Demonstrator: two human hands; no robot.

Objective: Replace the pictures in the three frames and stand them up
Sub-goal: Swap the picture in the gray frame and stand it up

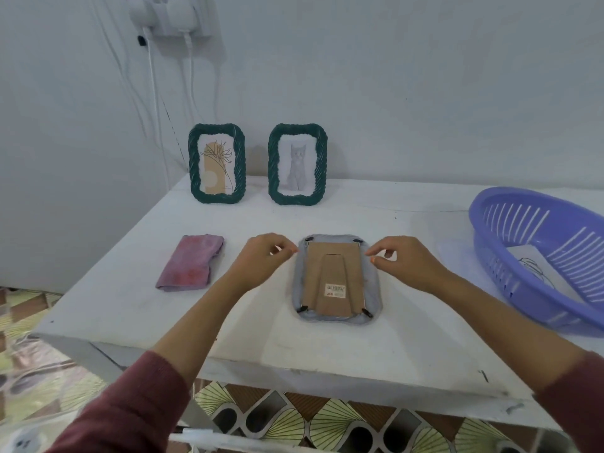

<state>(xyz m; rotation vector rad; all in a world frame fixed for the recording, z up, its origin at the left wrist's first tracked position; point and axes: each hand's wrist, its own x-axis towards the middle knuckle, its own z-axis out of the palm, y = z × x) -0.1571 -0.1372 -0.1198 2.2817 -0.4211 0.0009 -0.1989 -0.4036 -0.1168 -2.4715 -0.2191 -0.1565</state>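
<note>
Two frames (216, 163) upright beyond the hands, done; third frame (336, 278) face-down between left hand (261, 256) and right hand (408, 261), fingers loosely curled, empty, clips unturned.

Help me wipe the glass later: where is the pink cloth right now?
In the head view the pink cloth lies folded on the white table, left of the left hand, in front of the standing plant-picture frame.

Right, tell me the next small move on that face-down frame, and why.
Probably turn the two top clips, one with each hand. The third frame lies face down with its cardboard back showing, and the black clips sit at its corners. The left hand and right hand are poised at the top corners, holding nothing. Two green frames already stand.
</note>
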